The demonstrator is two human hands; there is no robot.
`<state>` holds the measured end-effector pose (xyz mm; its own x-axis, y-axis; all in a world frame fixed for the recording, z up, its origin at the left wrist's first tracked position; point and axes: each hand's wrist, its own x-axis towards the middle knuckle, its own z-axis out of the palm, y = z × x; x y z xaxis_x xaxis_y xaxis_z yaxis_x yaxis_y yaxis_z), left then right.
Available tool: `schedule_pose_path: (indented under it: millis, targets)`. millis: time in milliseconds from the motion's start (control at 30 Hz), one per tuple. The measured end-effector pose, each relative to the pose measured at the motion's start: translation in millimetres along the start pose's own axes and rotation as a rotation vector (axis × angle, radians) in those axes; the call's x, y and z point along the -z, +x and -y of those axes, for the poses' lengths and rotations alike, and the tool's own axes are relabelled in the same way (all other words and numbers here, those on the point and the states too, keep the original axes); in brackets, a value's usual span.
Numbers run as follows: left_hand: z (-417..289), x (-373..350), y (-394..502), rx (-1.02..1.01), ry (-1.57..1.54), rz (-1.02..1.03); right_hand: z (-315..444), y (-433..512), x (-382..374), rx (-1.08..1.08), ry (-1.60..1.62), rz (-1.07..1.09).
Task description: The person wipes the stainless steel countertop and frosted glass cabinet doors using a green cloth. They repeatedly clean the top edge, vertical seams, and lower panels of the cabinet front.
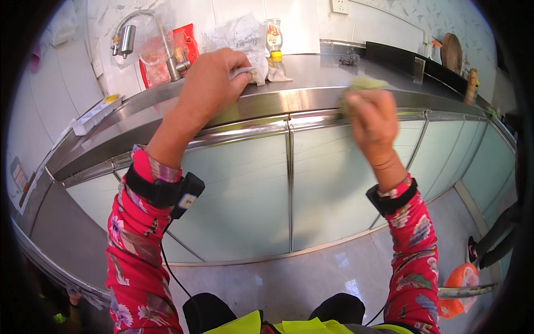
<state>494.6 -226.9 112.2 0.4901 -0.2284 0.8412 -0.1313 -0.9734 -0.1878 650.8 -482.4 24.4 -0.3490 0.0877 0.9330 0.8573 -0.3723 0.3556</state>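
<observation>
My right hand [373, 119], slightly blurred, grips a yellow-green cloth [365, 84] at the front edge of the stainless steel counter [308, 98]. My left hand [219, 83] pinches a whitish cloth [242, 72] above the counter's edge, left of the middle. Behind the left hand are a clear plastic bag [233, 35], a bottle with a yellow cap [274, 39] standing cap down, and a crumpled pale cloth [277, 76]. A dark scrubbing pad of wire [349, 59] lies farther back on the counter.
A curved faucet [172, 69] and red packaging [185, 41] stand at the back left. A white divided tray [96, 117] is on the left. Frosted glass cabinet doors [238, 192] lie below the counter. At the lower right are a person's legs [496, 242] and an orange bag [459, 290].
</observation>
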Motion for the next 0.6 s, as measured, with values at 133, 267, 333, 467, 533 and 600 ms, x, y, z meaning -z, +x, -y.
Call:
schedule_pose_path:
  millis: [133,267,333,467,533,600]
  targets:
    - [0.3,0.5,-0.1,0.067,-0.154,0.04,50.5,23.1,-40.7,0.257,0.286,0.066]
    - [2.0,3.9,1.2,0.217,-0.313,0.163,29.8,19.5,-14.8,0.193,0.199,0.115]
    - [4.7,1.3,1.9,0.116,-0.309,0.128,9.9,12.0,4.2,0.111,0.115,0.027]
    - [9.5,-7.6,5.2,0.059,-0.294,0.094,17.7,12.2,-7.8,0.062,0.164,0.058]
    - [8.4,-7.7,6.0,0.074,-0.323,-0.177,41.6,29.1,-40.4,0.217,0.248,0.051]
    - [5.8,0.3,3.5,0.11,-0.428,-0.423,78.5,45.2,-78.5,0.305,0.345,0.049]
